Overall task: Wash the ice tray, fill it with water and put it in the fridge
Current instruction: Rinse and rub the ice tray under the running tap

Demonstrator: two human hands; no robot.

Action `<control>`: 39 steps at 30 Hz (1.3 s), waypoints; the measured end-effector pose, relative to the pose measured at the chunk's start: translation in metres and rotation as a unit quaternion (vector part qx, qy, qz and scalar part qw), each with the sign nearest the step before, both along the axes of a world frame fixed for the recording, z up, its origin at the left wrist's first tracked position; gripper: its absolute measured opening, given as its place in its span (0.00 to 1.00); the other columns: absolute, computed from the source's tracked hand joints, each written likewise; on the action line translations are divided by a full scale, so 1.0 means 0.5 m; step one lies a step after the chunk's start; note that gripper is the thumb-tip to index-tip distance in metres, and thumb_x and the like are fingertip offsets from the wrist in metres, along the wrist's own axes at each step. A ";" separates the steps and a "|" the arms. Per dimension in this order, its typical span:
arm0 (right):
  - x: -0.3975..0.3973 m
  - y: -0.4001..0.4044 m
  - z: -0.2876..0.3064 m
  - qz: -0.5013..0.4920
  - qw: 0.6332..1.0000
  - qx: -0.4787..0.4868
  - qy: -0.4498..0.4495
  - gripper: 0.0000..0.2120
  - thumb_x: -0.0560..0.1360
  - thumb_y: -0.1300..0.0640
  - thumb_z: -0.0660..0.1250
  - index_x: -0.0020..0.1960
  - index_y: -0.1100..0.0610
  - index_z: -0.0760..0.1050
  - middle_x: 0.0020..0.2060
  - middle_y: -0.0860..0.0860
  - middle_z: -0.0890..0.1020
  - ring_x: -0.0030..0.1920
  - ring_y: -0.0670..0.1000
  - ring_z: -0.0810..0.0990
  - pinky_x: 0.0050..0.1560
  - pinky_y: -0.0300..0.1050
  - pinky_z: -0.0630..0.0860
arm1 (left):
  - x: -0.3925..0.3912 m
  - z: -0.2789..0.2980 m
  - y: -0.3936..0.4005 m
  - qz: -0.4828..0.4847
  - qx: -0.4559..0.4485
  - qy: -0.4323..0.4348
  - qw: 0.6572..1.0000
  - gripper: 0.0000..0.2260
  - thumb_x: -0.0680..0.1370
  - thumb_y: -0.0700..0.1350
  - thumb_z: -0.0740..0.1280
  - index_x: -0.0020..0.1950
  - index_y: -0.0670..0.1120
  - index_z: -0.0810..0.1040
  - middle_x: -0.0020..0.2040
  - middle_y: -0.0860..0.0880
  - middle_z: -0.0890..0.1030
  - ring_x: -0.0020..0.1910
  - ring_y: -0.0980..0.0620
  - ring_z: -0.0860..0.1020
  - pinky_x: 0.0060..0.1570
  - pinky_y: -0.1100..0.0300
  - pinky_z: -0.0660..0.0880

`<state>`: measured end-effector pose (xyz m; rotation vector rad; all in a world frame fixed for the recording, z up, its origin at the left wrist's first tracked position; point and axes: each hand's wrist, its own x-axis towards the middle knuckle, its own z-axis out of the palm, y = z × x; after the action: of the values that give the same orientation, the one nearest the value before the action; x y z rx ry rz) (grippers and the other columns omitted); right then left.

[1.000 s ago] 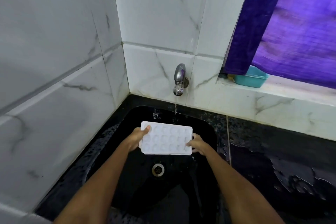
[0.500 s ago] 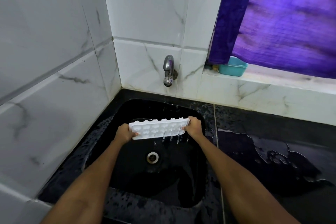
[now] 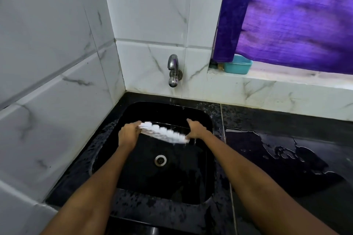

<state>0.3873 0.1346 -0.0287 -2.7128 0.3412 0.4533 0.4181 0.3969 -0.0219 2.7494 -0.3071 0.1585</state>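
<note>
A white ice tray (image 3: 164,133) hangs over the black sink (image 3: 207,158), turned over so the rounded bottoms of its cells face up, its right end lower than its left. My left hand (image 3: 128,135) grips the tray's left end. My right hand (image 3: 195,129) holds its right end, with the fingers curled round the edge. A little water falls from the tray's lower right end. The tray is motion-blurred. The chrome tap (image 3: 173,70) sticks out of the tiled wall above the sink, and I see no stream from it.
White marble-look tiles close off the left side and back. A wet black counter (image 3: 286,150) with puddles lies right of the sink. A teal tub (image 3: 237,64) sits on the sill under a purple curtain (image 3: 298,17). The drain (image 3: 160,160) is in the sink floor.
The tray went from lying flat with its cells up, to tipped on edge pouring water, to upside down now. Both hands stayed on its ends.
</note>
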 end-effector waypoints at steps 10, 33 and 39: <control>0.010 0.106 0.065 0.034 0.982 0.129 -0.135 0.17 0.72 0.51 0.70 0.54 0.62 0.75 0.49 0.59 0.82 0.51 0.59 0.81 0.48 0.52 0.79 | 0.002 0.120 -0.156 -0.158 0.275 -0.048 0.947 0.14 0.80 0.37 0.57 0.65 0.42 0.72 0.63 0.43 0.77 0.62 0.43 0.77 0.57 0.52 0.75; -0.036 -0.022 0.087 -0.163 0.933 0.156 -0.279 0.17 0.69 0.54 0.74 0.53 0.63 0.79 0.49 0.61 0.83 0.52 0.59 0.81 0.47 0.50 0.74 | 0.051 0.017 -0.058 0.120 -0.427 0.038 0.895 0.16 0.72 0.39 0.73 0.56 0.32 0.78 0.51 0.38 0.82 0.49 0.47 0.79 0.55 0.50 0.76; -0.069 -0.025 0.043 -0.134 0.941 0.069 -0.303 0.10 0.76 0.56 0.65 0.53 0.59 0.80 0.48 0.59 0.84 0.51 0.59 0.81 0.44 0.46 0.72 | 0.020 -0.024 -0.052 0.121 -0.313 -0.005 0.942 0.13 0.75 0.39 0.69 0.55 0.32 0.79 0.55 0.33 0.81 0.55 0.43 0.80 0.54 0.49 0.73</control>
<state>0.3525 0.1220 -0.0072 -2.4579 0.4686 -0.4160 0.4283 0.3710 -0.0341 2.1412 0.0774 0.2790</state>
